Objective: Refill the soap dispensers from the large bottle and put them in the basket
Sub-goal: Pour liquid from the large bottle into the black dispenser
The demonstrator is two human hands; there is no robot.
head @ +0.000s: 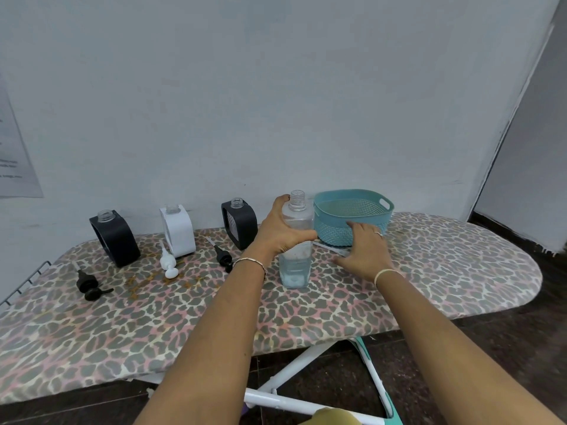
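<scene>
A tall clear bottle (295, 265) stands uncapped on the ironing board, partly filled with clear liquid. My left hand (280, 230) grips its upper body. My right hand (363, 246) rests palm down on the board just right of the bottle, fingers spread near a small flat object; whether it holds that I cannot tell. The teal basket (352, 223) sits empty behind my right hand. Three open dispensers stand along the wall: a black dispenser (115, 237) at left, a white dispenser (178, 230), and another black dispenser (239, 223). Their pumps lie in front: black pump (89, 285), white pump (168, 262), black pump (223, 257).
The ironing board (184, 317) has a leopard-print cover with brownish stains near the white pump. A wire rack (27, 282) juts from its left end. The wall stands right behind the dispensers. White and teal board legs (310, 391) show below over a dark floor.
</scene>
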